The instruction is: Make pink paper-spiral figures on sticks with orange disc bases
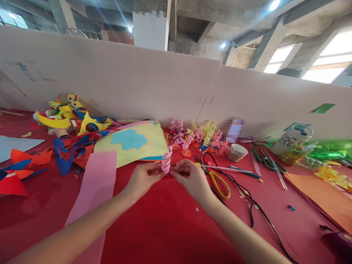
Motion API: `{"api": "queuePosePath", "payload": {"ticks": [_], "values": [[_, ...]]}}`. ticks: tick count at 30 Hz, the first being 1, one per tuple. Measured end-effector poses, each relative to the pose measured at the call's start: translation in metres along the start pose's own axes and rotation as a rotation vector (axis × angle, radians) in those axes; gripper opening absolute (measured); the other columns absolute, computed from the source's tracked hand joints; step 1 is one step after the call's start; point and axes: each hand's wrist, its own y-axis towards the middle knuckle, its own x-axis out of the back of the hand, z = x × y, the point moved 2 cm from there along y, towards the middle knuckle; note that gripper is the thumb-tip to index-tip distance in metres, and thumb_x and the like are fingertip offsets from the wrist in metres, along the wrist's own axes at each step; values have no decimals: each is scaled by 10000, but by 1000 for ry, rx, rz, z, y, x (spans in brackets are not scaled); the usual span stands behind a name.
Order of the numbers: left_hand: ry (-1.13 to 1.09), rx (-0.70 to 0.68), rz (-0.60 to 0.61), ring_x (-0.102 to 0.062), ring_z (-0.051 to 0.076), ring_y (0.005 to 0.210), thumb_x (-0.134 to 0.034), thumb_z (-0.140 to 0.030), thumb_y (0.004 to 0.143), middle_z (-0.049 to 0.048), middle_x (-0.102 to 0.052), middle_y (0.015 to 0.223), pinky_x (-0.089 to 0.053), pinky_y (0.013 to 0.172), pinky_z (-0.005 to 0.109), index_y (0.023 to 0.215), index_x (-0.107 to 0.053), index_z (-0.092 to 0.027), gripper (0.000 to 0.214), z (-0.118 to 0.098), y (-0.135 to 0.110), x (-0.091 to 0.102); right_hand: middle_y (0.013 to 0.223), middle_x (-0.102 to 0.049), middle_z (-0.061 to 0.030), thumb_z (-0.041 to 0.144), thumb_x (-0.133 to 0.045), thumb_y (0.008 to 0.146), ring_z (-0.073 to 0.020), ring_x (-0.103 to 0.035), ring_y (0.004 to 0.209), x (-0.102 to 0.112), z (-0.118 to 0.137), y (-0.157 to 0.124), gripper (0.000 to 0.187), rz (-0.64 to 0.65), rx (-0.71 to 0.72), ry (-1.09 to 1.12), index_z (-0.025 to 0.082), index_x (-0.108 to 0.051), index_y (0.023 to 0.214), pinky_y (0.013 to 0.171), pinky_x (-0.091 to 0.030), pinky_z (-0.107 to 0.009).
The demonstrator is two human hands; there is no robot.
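A pink paper spiral point(166, 160) stands upright between my two hands over the red table point(165, 227). My left hand point(144, 176) pinches its lower end from the left, fingers closed. From the right, my right hand point(189, 175) pinches the same base, fingers curled tight. Just behind my right hand lie yellow-handled scissors point(218, 183). Several finished pink and yellow spirals on small discs point(198, 137) stand farther back by the wall.
A pink paper strip point(96, 179) lies at my left arm, beside a yellow sheet stack point(137, 145). Coloured paper cut-outs point(68, 126) pile at left. A black cable point(247, 198), tape roll point(237, 152), bottle point(293, 139), orange paper point(324, 194) and a white partition point(137, 80) lie around.
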Motion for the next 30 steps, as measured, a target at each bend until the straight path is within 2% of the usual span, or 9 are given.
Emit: {"api": "queuePosePath", "payload": {"ticks": [7,15,20,22,25,27,30], "values": [[-143,140,78,-632,225,862,-746,-310,605,32,-720,812,-440,872,366,792,-710,-177,232,0,1,-1,770,-693,-43,344,-623,716,-176,-607,671,13,6,6,163,88,21,-278,188,-659,749,640,-455,-296],[-96,164,132,-621,245,873,-755,-300,591,42,-708,779,-439,844,367,727,-705,-164,198,-6,-2,-3,756,-691,-52,343,-606,714,-176,-595,681,12,7,6,196,142,-21,-289,159,-670,736,654,-444,-291],[-126,163,119,-619,236,866,-759,-292,583,35,-706,775,-427,862,369,736,-710,-169,202,-3,0,-1,777,-697,-50,361,-577,751,-172,-614,691,16,12,6,223,148,-14,-318,157,-663,777,644,-447,-265],[-153,146,94,-614,214,859,-754,-278,591,24,-705,786,-416,878,357,748,-714,-179,190,-1,2,2,796,-695,-55,380,-516,803,-175,-624,712,27,12,9,254,66,13,-457,162,-646,817,651,-441,-261],[-171,114,71,-603,182,821,-749,-247,597,8,-698,773,-407,877,331,741,-716,-190,158,0,6,6,772,-685,-94,410,-450,851,-215,-632,730,49,5,16,313,-89,-51,-891,148,-622,843,629,-414,-279],[-176,107,59,-594,169,793,-753,-229,588,-1,-687,743,-406,862,318,723,-713,-192,146,2,8,9,739,-679,-137,464,-420,857,-250,-636,728,60,-6,20,401,-51,-192,-1130,134,-627,761,589,-390,-287],[-188,104,45,-581,160,790,-757,-220,584,-7,-675,739,-402,846,305,731,-710,-197,156,4,10,12,685,-668,-139,545,-404,837,-248,-635,691,67,-23,24,495,60,-303,-1231,156,-605,606,523,-347,-269]]}}
